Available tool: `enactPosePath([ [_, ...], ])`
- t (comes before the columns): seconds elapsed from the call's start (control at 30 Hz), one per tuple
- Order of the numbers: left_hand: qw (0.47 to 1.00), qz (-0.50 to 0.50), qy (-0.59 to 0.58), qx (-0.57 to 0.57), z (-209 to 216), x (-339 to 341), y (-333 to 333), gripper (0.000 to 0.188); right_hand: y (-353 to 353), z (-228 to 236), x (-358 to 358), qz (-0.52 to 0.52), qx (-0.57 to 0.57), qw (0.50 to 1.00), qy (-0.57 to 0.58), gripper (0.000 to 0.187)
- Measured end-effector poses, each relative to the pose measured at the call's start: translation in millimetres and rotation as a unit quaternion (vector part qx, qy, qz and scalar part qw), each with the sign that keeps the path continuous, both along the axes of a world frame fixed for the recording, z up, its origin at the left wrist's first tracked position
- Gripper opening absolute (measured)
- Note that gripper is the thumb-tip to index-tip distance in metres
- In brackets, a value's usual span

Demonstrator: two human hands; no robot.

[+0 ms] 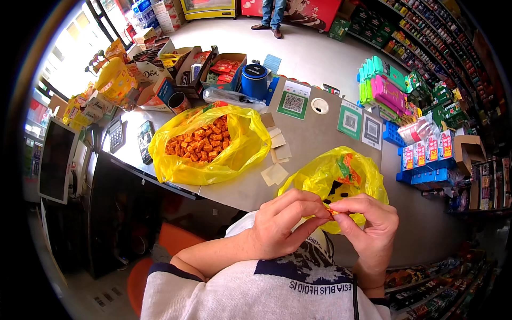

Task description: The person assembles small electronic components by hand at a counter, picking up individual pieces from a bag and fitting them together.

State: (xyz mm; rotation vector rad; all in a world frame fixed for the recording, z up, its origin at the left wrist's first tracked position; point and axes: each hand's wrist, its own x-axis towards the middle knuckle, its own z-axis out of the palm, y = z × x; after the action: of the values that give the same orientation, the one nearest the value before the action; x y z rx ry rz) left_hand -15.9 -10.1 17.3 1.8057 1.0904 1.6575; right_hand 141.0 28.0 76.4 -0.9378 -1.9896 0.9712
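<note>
Between the fingertips of my left hand (288, 221) and my right hand (370, 221) is a small red-and-yellow wrapped piece (332, 213). Both hands are closed in a pinch on it; its far end is hidden by my fingers. Just beyond them lies an opened yellow plastic bag (373, 178), which holds several dark pieces and an orange-and-green wrapper (348, 169). To the left, a larger yellow plastic bag (248, 141) stands open, heaped with small orange-red pieces (205, 140). Several beige paper squares (274, 174) lie between the two bags.
On the grey counter (298, 128) stand a blue canister (254, 80), printed code cards (293, 100), a calculator (116, 134) and boxes of packets (224, 71). A monitor (56, 160) is at left, stacked packages (389, 88) at right. Across the floor a person (273, 16) stands.
</note>
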Motion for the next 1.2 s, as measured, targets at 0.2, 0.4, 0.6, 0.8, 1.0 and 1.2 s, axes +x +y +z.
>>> enactPosePath([
  [0.2,1.0,-0.009,-0.005,0.004,-0.1,0.3,0.0,0.021,-4.0,-5.1,-1.9,-0.034,-0.053,0.998,0.031,0.014],
  [0.4,1.0,0.0,0.008,-0.002,-1.1,1.4,0.8,0.021,-5.1,-11.4,-1.8,-0.055,-0.078,0.993,0.065,0.012],
  [0.6,1.0,-0.018,-0.015,-0.015,-6.7,1.0,-1.5,0.023,-3.6,-0.7,-2.3,-0.032,-0.04,0.998,0.023,0.014],
  [0.8,0.999,-0.027,-0.018,-0.014,-4.8,0.7,-2.1,0.022,-2.3,-2.1,1.6,-0.006,-0.042,0.999,0.008,0.014],
  [1.0,0.999,-0.034,-0.034,0.002,-4.5,-0.1,-3.3,0.023,-2.1,-2.6,2.0,0.009,-0.076,0.996,0.053,0.015],
  [1.2,0.999,-0.04,-0.033,-0.001,-3.5,0.1,-3.9,0.022,-2.4,4.3,-0.4,0.014,-0.049,0.999,0.009,0.015],
])
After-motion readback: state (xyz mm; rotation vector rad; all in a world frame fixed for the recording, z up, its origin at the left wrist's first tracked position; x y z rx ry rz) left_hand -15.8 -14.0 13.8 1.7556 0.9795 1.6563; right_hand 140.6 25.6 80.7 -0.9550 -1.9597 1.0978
